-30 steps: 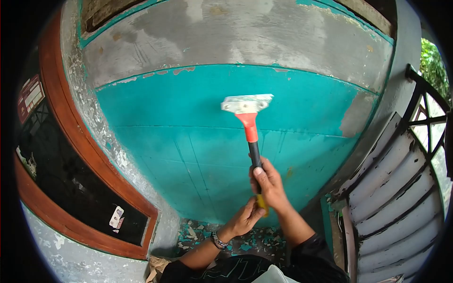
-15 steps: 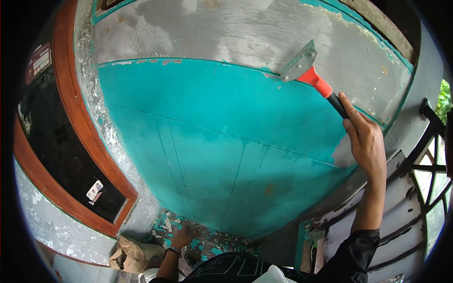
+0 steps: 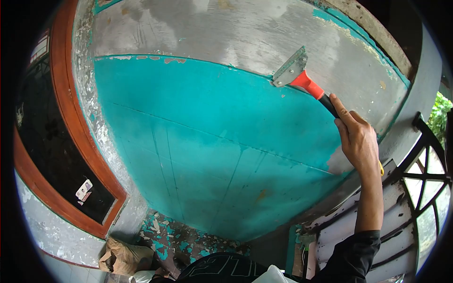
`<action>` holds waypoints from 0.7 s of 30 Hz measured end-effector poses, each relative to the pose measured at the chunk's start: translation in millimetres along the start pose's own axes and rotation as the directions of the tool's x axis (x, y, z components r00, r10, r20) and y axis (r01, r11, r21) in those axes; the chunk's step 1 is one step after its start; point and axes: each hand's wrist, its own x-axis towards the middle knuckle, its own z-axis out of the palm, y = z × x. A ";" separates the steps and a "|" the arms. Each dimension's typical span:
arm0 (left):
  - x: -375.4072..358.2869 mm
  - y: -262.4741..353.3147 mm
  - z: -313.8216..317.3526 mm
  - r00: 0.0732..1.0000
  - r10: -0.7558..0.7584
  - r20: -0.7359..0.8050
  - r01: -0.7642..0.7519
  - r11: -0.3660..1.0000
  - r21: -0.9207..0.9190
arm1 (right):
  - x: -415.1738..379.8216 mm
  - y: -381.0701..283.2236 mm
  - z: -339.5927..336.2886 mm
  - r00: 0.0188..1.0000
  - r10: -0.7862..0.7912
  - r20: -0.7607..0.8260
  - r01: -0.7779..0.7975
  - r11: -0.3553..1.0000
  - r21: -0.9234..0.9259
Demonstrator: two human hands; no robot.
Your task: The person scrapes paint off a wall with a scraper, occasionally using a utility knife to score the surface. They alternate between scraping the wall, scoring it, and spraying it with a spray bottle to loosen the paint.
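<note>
My right hand (image 3: 361,141) is closed around the black grip of a paint scraper (image 3: 309,86) with a red neck. Its wide metal blade leans on the wall, one corner touching the seam between bare grey surface above and teal paint (image 3: 212,108) below. Small chips break the upper edge of the paint along that seam. Of my left hand (image 3: 163,272), only a sliver shows low down beside my dark shirt; its fingers are hidden.
Teal and grey paint flakes (image 3: 165,238) litter the floor at the wall's foot. A brown paper sack (image 3: 125,257) stands at the lower left, below a wooden-framed dark pane (image 3: 61,155). On the right are a black metal grille (image 3: 427,177) and a pale ribbed panel (image 3: 339,245).
The scraper and my right hand have shifted slightly left along the seam. My left hand has dropped from above the flakes to the bottom edge, mostly out of sight. The view has shifted a little.
</note>
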 end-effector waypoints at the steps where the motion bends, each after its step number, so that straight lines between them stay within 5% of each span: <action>1: 8.4 0.6 2.1 1.000 -0.002 -0.007 0.002 1.000 0.002 | 1.6 0.2 1.1 1.000 0.000 -0.002 0.000 1.000 -0.014; 6: 27.4 8.8 -6.5 0.996 -0.078 -0.036 0.079 0.997 0.025 | 18.0 -22.7 16.0 0.996 -0.092 0.011 0.091 0.994 0.059; 9: 40.0 108.3 -96.1 0.984 -0.072 -0.163 0.056 0.993 -0.103 | 25.2 -31.6 8.8 0.994 -0.082 0.069 0.075 0.993 0.090; 11: 14.8 162.2 -140.3 0.958 -0.043 -0.283 -0.023 0.974 -0.226 | 16.0 -14.2 2.6 0.977 -0.174 -0.120 0.203 0.932 0.301; 13: -3.5 191.6 -165.2 0.896 0.055 -0.441 -0.237 0.898 -0.369 | -11.0 -5.6 -19.3 0.995 0.094 0.032 -0.099 0.898 0.428; 15: -2.9 200.6 -165.7 0.853 0.103 -0.512 -0.343 0.849 -0.401 | -38.7 17.3 -21.9 0.998 0.065 -0.004 -0.059 0.928 0.367; 17: 4.4 201.1 -170.0 0.803 0.194 -0.564 -0.490 0.754 -0.438 | -64.2 26.6 -25.4 0.940 0.251 0.233 -0.340 0.605 0.720; 21: -18.6 239.8 -197.0 0.790 0.298 -0.536 -0.540 0.752 -0.378 | -88.4 53.8 -23.4 0.955 0.100 0.280 -0.276 0.652 0.706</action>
